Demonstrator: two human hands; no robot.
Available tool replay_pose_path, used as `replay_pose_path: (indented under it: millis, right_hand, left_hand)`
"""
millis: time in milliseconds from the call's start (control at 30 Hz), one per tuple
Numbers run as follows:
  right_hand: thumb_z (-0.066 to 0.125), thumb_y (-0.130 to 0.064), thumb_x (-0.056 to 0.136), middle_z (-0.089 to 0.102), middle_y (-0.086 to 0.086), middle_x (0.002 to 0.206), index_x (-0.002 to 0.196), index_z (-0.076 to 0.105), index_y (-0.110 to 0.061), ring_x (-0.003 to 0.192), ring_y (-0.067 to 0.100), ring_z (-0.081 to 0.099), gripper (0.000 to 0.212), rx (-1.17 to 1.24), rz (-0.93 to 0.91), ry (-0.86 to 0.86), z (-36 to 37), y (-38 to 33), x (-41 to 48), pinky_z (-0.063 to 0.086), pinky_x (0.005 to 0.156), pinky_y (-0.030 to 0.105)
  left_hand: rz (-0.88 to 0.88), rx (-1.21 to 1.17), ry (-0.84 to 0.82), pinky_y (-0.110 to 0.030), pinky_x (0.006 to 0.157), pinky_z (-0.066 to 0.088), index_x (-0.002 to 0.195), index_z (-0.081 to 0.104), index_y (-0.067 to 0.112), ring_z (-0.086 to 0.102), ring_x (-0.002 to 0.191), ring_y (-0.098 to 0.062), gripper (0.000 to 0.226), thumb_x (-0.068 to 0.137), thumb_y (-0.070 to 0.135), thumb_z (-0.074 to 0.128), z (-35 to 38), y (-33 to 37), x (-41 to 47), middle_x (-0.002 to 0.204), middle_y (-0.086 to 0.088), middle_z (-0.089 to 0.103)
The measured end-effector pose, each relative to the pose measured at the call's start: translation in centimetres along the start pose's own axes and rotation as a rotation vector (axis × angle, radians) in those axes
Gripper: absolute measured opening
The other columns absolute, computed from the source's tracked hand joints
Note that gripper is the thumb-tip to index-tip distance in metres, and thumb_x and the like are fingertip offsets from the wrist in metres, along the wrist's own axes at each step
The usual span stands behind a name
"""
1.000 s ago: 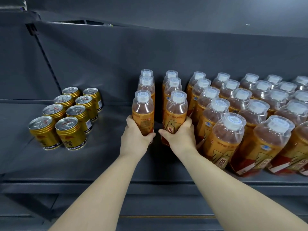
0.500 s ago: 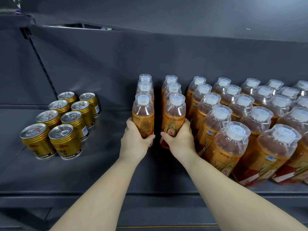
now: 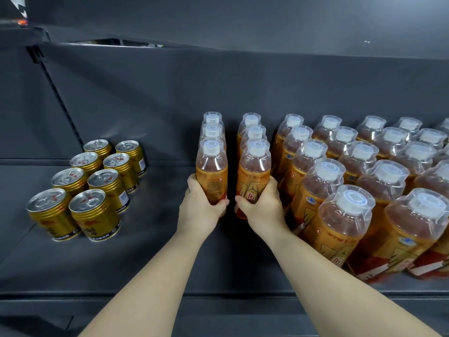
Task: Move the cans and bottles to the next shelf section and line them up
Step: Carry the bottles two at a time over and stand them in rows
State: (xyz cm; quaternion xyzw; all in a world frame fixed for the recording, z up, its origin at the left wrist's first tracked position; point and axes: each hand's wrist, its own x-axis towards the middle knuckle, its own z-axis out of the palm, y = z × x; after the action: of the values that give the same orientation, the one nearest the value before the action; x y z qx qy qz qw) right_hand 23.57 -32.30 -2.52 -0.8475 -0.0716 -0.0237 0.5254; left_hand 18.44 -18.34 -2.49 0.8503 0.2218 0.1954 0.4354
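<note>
Two short rows of orange drink bottles with white caps stand mid-shelf. My left hand grips the front bottle of the left row. My right hand grips the front bottle of the right row. Both bottles stand upright on the dark shelf, two more behind each. Right of them stands a large block of the same bottles in several rows. Several gold cans stand in two rows at the left.
A dark back panel closes the shelf, and an upper shelf hangs overhead. A slotted upright marks the section joint at the left. Bare shelf lies between cans and bottles and along the front lip.
The two gripped bottles have slid a little back toward their rows and stand more upright. The view has shifted slightly; the cans and the large block have not moved.
</note>
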Motion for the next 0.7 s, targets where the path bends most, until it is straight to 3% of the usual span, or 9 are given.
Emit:
replay_pose_path:
  millis: [167,333,500,700]
  right_hand:
    - [0.078,-0.031,0.084,0.045,-0.001,0.139,0.148,0.025,-0.023,0.125,0.019,0.049,0.084,-0.007,-0.002,-0.011,0.1,0.1,0.1,0.044,0.1,0.035]
    - [0.078,-0.03,0.084,0.045,-0.001,0.138,0.147,0.026,-0.022,0.123,0.019,0.05,0.082,-0.009,0.0,-0.012,0.0,0.1,0.1,0.043,0.094,0.03]
    - [0.078,-0.031,0.084,0.044,0.002,0.139,0.148,0.025,-0.021,0.122,0.021,0.05,0.084,-0.03,0.001,-0.018,-0.1,0.0,0.1,0.047,0.097,0.035]
    - [0.078,-0.031,0.085,0.043,0.001,0.141,0.149,0.023,-0.021,0.125,0.022,0.049,0.085,-0.032,0.001,-0.019,0.0,0.0,0.1,0.044,0.096,0.033]
  left_hand:
    - [-0.021,-0.111,-0.041,-0.027,0.083,0.046,0.147,0.023,0.024,0.054,0.11,-0.014,0.086,0.082,0.032,0.079,-0.1,0.1,0.0,0.126,0.004,0.053]
    - [-0.019,-0.038,0.0,-0.029,0.087,0.047,0.144,0.028,0.022,0.052,0.112,-0.015,0.086,0.079,0.04,0.081,-0.7,0.2,-0.3,0.13,0.0,0.051]
    - [-0.071,0.127,0.075,-0.044,0.094,0.052,0.14,0.033,0.021,0.054,0.12,-0.03,0.098,0.066,0.059,0.084,-1.1,0.5,-0.5,0.132,-0.008,0.049]
    - [-0.058,-0.04,-0.016,-0.028,0.082,0.044,0.142,0.028,0.021,0.053,0.113,-0.017,0.08,0.082,0.033,0.079,-1.0,-0.1,-0.9,0.128,0.001,0.05]
